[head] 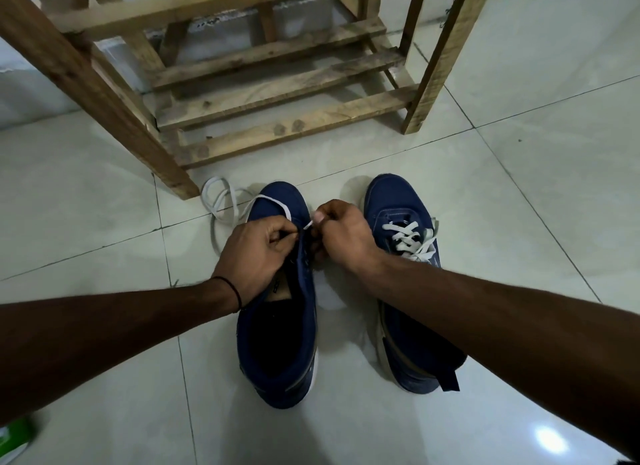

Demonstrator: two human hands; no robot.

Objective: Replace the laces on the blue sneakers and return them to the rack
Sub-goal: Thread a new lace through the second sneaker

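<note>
1. Fingers (278, 236) of your left hand (256, 257) are curled tight and pinch the white lace (268, 198) over the eyelet row of the centre sneaker (277, 354). The exact spot of the pinch is hidden under your knuckles.
2. Your right hand (346, 238) is curled as well. Its thumb and fingers nip the lace's tip just beside the left hand, and the tip shows only as a short white sliver between your two hands.
3. You have the centre sneaker standing on the tiled floor (519, 187) in mid-frame, toe toward the top. Your hands cover most of its eyelets, so you cannot tell how many are threaded. Its opening is too dark to see into.
4. From your left hand the lace runs up over the toe and out into loose loops on the tiles at the shoe's upper left, just beside a leg of the rack (277, 94).
5. Right of centre stands the laced sneaker (391, 201), with white lacing crossed over its tongue. Your right forearm hides much of its rear half.
6. Across the top of the frame is the wooden rack, its upper part cut off by the edge. Both sneakers sit on the floor in front of it, apart from its slats.
7. You wear a thin black band (235, 293) on your left wrist.
8. At the lower left corner a green and white object (14, 437) is cut by the frame. You cannot tell what it is.
</note>
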